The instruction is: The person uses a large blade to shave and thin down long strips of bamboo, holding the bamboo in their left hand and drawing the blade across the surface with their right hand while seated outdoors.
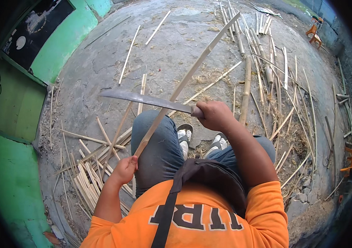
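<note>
My left hand (125,170) is closed around the lower end of a long, pale bamboo strip (186,77), which slants up and away to the right over my left knee. In my right hand (214,116) is the short wooden handle of a machete (146,99). Its long, slightly curved grey blade points left and crosses the bamboo strip at about the strip's middle, seeming to touch it. The tip of the blade hangs free above the ground on the left.
Split bamboo strips (88,182) lie heaped by my left leg. Bamboo poles (247,84) and more strips litter the concrete ahead and to the right, among shavings. A green wall (8,177) stands on the left. Orange chairs (314,32) are at the far right.
</note>
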{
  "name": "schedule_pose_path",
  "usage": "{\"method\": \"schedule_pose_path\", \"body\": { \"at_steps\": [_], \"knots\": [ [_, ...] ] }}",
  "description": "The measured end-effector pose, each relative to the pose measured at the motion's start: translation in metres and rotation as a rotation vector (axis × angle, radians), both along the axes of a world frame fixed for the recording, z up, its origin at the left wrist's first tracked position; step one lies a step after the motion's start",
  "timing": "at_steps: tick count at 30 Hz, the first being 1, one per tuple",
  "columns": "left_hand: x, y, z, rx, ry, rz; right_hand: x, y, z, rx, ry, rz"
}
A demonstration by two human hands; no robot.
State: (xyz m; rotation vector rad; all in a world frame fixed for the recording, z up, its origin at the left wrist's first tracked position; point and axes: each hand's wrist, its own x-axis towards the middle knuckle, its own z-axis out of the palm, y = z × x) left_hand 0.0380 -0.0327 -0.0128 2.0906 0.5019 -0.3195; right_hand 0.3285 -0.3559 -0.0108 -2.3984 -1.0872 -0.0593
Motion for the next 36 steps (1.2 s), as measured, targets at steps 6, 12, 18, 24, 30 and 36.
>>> {"method": "schedule_pose_path", "body": {
  "at_steps": [6,12,18,24,30,36],
  "knots": [
    [0.000,-0.003,0.001,0.042,-0.042,-0.032,0.020,-0.005,-0.001,-0.029,0.014,-0.123],
    [0.003,-0.004,0.007,0.027,-0.033,-0.052,0.034,-0.020,-0.010,0.169,0.144,-0.229],
    [0.001,-0.002,0.002,0.075,-0.002,-0.038,0.001,0.001,0.000,0.042,0.081,-0.005],
    [0.002,-0.014,0.015,0.103,-0.087,-0.047,0.019,-0.006,0.005,-0.038,0.055,-0.072],
    [0.006,-0.017,0.024,0.221,-0.028,-0.088,0.040,-0.030,-0.013,0.206,0.235,-0.257],
    [0.005,-0.016,0.020,0.213,-0.035,-0.093,0.004,-0.003,0.001,0.052,0.162,-0.118]
  ]
}}
